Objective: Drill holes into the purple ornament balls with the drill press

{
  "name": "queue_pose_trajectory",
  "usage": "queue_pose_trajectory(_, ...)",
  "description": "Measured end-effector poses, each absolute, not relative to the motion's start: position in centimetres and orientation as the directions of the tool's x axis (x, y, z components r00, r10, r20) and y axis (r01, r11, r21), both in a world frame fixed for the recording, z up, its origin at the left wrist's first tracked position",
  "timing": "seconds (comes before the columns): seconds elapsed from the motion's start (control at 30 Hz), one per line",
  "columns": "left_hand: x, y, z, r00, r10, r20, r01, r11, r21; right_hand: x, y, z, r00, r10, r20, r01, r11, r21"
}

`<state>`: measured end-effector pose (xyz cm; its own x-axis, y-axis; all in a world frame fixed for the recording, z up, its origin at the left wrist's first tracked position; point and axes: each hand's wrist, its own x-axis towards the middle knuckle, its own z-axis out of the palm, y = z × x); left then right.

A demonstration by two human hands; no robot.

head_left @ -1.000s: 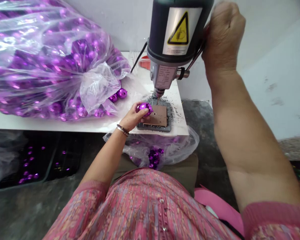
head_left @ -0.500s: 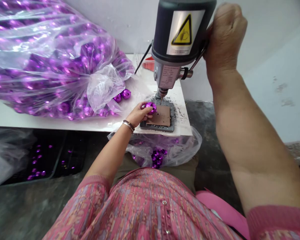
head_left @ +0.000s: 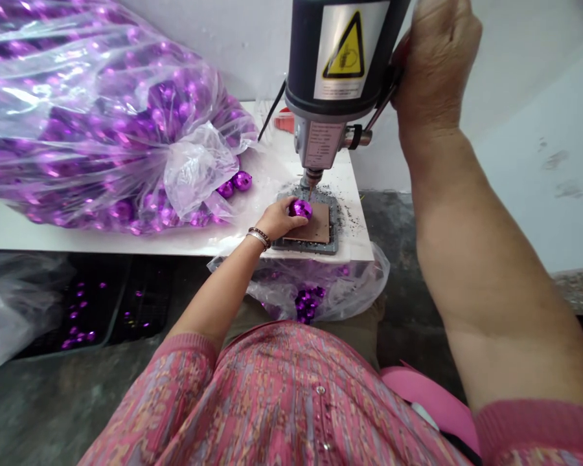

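Observation:
Between the fingers of my left hand (head_left: 280, 220) is a shiny purple mirrored ball (head_left: 301, 209), held just over a brown board (head_left: 318, 225). That board lies on the grey base (head_left: 334, 243) of a small drill press (head_left: 340, 90). The drill bit (head_left: 311, 192) points down close above the ball; whether they touch I cannot tell. Up at the right, my right hand (head_left: 437, 65) is closed around the drill press's feed handle (head_left: 386, 103), its fingertips partly hidden behind the fist and cut off by the frame's top.
A large clear bag (head_left: 102, 129) full of purple balls fills the table's left side. Two loose balls (head_left: 241, 181) lie by its mouth. Dark shavings (head_left: 347, 217) surround the base. An open plastic bag (head_left: 359, 291) with purple balls sits below the table edge. Black crates (head_left: 92, 310) stand on the floor.
My left hand has moved slightly right, bringing the ball further over the board and nearer the bit. My right hand stays on the handle. The view has shifted a little.

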<state>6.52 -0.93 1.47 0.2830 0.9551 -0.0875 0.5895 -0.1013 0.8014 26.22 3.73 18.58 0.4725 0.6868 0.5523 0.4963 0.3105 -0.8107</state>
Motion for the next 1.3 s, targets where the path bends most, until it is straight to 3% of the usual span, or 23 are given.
queue_pose_trajectory(0.2,7.4,-0.3,1.5,0.375,0.926,-0.052,0.624,-0.210,0.753,25.7,2.8,19.0,0.476,0.695,0.539,0.494,0.296,-0.818)
queue_pose_trajectory(0.57,7.5,-0.5,0.8,0.353,0.930,-0.106,0.539,-0.110,0.835,26.1,1.8,18.4,0.431,0.679,0.595,0.546,0.328,-0.770)
queue_pose_trajectory(0.83,7.3,-0.4,-0.1,0.394,0.917,-0.056,0.530,-0.177,0.829,25.8,-3.2,14.0,0.272,0.506,0.818,0.663,0.517,-0.541)
queue_pose_trajectory(1.07,7.4,-0.5,-0.1,0.389,0.920,-0.057,0.535,-0.175,0.827,27.2,-5.3,9.8,0.062,0.462,0.885,0.783,0.527,-0.330)
queue_pose_trajectory(1.3,7.4,-0.6,0.3,0.363,0.928,-0.089,0.585,-0.152,0.797,27.4,-5.0,7.7,0.066,0.401,0.914,0.827,0.490,-0.275)
